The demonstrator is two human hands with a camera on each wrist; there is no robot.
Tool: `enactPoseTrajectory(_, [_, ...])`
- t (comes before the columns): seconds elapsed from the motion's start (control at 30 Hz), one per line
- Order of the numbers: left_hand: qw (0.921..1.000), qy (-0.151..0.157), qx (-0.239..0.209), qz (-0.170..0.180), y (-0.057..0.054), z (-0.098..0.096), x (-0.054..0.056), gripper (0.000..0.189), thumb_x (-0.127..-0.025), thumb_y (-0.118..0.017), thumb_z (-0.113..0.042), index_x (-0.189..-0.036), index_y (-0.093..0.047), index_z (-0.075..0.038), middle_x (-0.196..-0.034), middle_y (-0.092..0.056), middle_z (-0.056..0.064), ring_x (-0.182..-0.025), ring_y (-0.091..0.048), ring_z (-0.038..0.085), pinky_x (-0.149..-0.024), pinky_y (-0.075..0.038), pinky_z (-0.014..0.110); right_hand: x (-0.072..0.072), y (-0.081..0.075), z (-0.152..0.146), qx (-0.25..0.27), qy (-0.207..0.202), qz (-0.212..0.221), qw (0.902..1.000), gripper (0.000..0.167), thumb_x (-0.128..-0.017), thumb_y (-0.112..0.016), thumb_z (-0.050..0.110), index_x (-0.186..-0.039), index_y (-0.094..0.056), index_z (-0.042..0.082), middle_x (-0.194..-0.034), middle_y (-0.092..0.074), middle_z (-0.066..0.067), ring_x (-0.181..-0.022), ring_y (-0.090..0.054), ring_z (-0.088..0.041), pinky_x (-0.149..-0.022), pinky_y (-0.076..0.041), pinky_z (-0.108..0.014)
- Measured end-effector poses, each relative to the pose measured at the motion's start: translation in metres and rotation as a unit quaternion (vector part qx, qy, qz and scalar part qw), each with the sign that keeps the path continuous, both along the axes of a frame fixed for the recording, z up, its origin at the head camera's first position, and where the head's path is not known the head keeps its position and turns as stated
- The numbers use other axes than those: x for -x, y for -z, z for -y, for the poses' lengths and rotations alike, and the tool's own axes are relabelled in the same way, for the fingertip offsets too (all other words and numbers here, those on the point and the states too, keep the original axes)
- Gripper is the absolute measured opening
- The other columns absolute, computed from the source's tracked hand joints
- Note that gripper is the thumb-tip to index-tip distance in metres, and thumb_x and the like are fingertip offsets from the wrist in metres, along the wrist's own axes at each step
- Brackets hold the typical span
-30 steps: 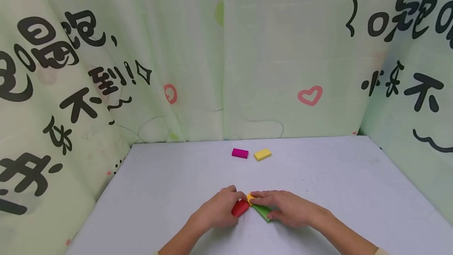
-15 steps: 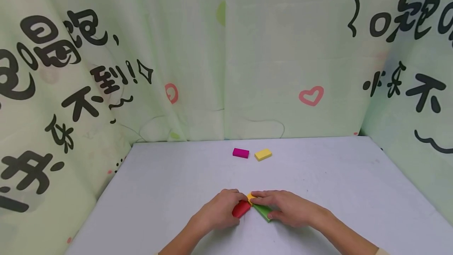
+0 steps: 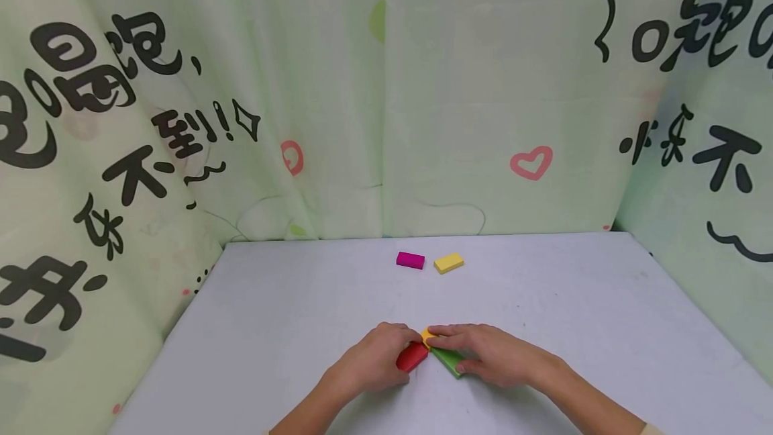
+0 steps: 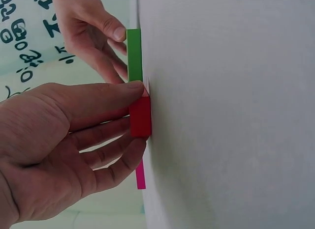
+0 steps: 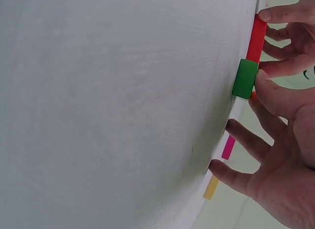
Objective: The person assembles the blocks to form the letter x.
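My left hand (image 3: 379, 358) grips a red block (image 3: 413, 357) lying slantwise on the table, thumb near one end and fingers around the other in the left wrist view. My right hand (image 3: 492, 354) has its thumb at the near end of a green block (image 5: 244, 79); its fingers reach over to a small orange-yellow block (image 3: 427, 337), which they partly hide. Red and green spread apart toward me like an upside-down V, their far ends meeting close to the orange-yellow block. Two fingertips of the right hand touch down at the tabletop in the right wrist view.
Farther back on the white table (image 3: 290, 301) lie a magenta block (image 3: 410, 260) and a yellow block (image 3: 449, 263), side by side with a small gap. A pale green printed curtain (image 3: 447, 106) stands behind the table and along both sides.
The left hand's fingers have drawn slightly toward me on the red block, which shifted a touch toward the right. The right hand and the green block hold still.
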State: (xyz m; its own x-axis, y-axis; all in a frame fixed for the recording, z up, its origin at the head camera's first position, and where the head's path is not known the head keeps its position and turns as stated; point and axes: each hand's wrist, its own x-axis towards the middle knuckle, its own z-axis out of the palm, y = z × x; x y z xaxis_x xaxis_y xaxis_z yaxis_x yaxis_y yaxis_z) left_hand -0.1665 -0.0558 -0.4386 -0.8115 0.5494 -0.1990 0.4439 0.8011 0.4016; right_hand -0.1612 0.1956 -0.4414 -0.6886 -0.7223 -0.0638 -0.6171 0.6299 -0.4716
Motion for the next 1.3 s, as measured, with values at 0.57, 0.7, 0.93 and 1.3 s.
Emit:
enactPoseTrajectory(0.57, [1.0, -0.003, 0.005, 0.003, 0.0001, -0.0023, 0.0011, 0.06, -0.081, -0.09, -0.02, -0.137, -0.068, -0.018, -0.12, -0.071, -0.006, -0.107, -0.057, 0.012, -0.08, -0.055, 0.022, -0.0009, 0.0012, -0.0003, 0.006, -0.003, -0.001, 1.0, 0.061, -0.097, -0.074, 0.015, -0.153, -0.054, 0.024, -0.162, -0.047, 0.004, -0.146, -0.05, -0.027, -0.113, -0.047, -0.049])
enactPoseTrajectory(0.7, [1.0, -0.004, 0.006, 0.001, 0.0008, -0.0032, 0.0023, 0.059, -0.081, -0.09, -0.02, -0.136, -0.07, -0.018, -0.119, -0.072, -0.006, -0.105, -0.057, 0.012, -0.079, -0.055, 0.022, -0.0006, 0.002, -0.0004, 0.007, -0.003, -0.003, 1.0, 0.06, -0.097, -0.073, 0.015, -0.153, -0.054, 0.024, -0.162, -0.047, 0.004, -0.146, -0.05, -0.027, -0.113, -0.047, -0.049])
enactPoseTrajectory(0.93, [0.9997, -0.021, -0.004, 0.009, 0.0022, -0.0034, 0.0028, 0.058, -0.081, -0.09, -0.019, -0.136, -0.07, -0.019, -0.114, -0.073, -0.007, -0.102, -0.055, 0.011, -0.076, -0.054, 0.022, -0.0009, 0.0017, -0.0004, 0.007, -0.002, -0.005, 1.0, 0.06, -0.097, -0.073, 0.015, -0.153, -0.054, 0.025, -0.162, -0.048, 0.005, -0.147, -0.05, -0.026, -0.113, -0.047, -0.049])
enactPoseTrajectory(1.3, [0.9985, -0.043, -0.029, 0.015, 0.0031, -0.0018, 0.0019, 0.055, -0.083, -0.088, -0.017, -0.135, -0.072, -0.02, -0.114, -0.074, -0.005, -0.099, -0.053, 0.012, -0.07, -0.05, 0.021, -0.0007, -0.0002, -0.0005, 0.005, -0.001, -0.002, 1.0, 0.06, -0.097, -0.073, 0.016, -0.153, -0.054, 0.024, -0.162, -0.048, 0.003, -0.146, -0.05, -0.027, -0.113, -0.047, -0.05])
